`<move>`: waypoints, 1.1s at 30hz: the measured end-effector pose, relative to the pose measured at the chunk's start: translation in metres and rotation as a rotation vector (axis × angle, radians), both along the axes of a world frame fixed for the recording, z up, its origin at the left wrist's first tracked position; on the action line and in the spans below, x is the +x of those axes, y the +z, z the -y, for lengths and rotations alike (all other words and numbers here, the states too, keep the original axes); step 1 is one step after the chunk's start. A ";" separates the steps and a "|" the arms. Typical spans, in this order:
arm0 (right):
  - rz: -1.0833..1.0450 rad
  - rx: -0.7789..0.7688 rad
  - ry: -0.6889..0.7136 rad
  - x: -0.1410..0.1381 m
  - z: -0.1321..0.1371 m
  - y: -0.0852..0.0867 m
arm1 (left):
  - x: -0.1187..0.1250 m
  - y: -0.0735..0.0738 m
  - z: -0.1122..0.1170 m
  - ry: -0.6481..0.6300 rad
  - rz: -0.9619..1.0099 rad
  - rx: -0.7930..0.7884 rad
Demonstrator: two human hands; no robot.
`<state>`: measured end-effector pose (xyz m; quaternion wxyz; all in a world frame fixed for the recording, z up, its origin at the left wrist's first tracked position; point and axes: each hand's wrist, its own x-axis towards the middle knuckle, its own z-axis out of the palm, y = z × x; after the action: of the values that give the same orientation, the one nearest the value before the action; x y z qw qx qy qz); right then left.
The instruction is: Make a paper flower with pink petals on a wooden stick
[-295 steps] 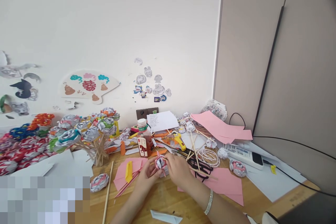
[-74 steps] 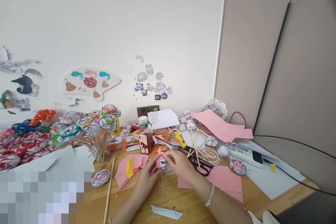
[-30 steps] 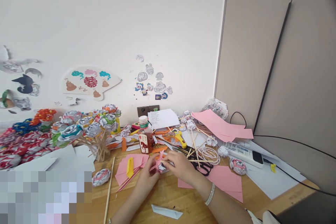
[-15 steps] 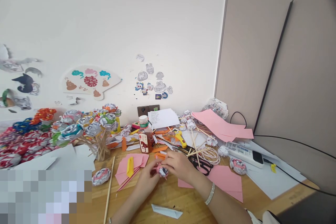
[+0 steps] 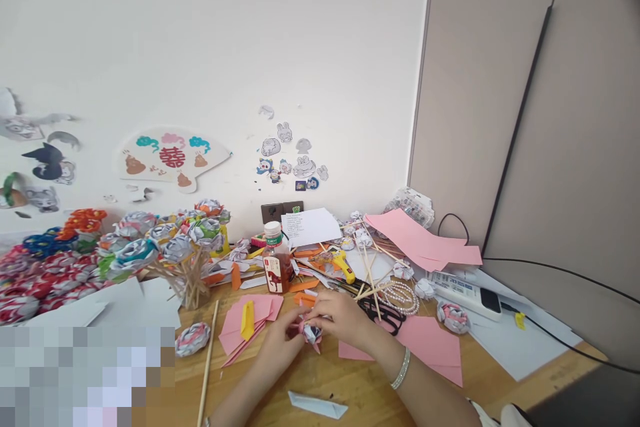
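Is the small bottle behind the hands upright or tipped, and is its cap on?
Upright and capped: the bottle stands on its base on the table, white cap on top.

Right hand (image 5: 344,319); silver wrist bracelet (image 5: 401,368)

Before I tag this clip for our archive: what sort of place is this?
Probably a paper-craft desk, at home or in a small workshop. The left hand and right hand pinch a pink paper rose; finished paper roses on sticks stand nearby; pink paper sheets and scissors lie around.
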<state>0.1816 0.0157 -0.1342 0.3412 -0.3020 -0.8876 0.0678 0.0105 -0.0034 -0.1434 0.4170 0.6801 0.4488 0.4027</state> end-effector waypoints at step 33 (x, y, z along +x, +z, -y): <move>0.357 0.286 -0.168 -0.005 -0.001 -0.009 | -0.004 -0.007 -0.010 0.087 0.126 -0.039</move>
<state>0.1765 0.0163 -0.1428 0.2226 -0.3304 -0.9062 -0.1417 0.0070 0.0063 -0.1499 0.4395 0.6249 0.4587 0.4537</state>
